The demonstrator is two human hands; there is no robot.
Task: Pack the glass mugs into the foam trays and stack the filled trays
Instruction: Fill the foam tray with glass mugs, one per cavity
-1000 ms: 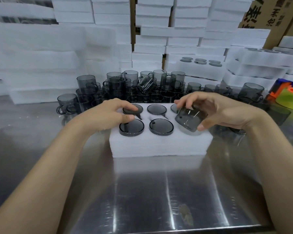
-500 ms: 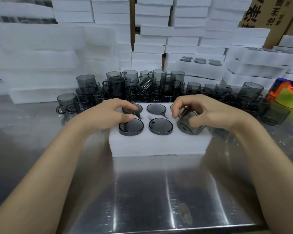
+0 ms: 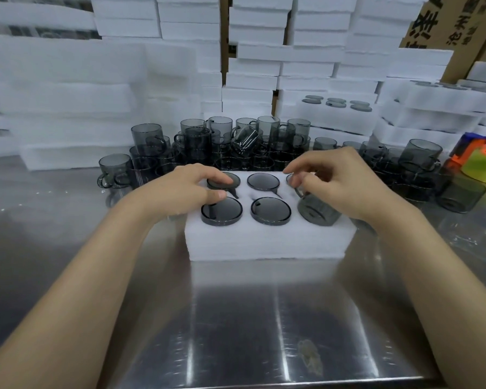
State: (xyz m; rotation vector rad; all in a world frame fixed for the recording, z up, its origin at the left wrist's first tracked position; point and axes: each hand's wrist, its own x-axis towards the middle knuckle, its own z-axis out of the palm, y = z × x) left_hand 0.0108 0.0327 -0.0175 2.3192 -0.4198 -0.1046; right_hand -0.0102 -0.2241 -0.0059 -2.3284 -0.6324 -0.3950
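To the left, one smoky grey glass mug (image 3: 114, 169) stands upright on the steel tabletop (image 3: 236, 318), at the edge of a crowded cluster of loose mugs (image 3: 197, 141) too many to count. The left hand (image 3: 180, 192) lies on the left end of the white foam tray (image 3: 264, 242), its fingers relaxed: fingertips press the back-left mug base (image 3: 230, 179) and the thumb presses the front-left mug base (image 3: 222, 213).

The tray has six round pockets, in two rows of three. Five hold mugs bottom up and sunk nearly flush, so only their dark round bases show. The sixth mug (image 3: 317, 213) sits in the front-right pocket, also inverted but standing well proud.

The right hand (image 3: 343, 186) arches over that mug with bent fingers; whether they grip it I cannot tell. Behind on the right a filled tray (image 3: 337, 116) tops a foam stack.
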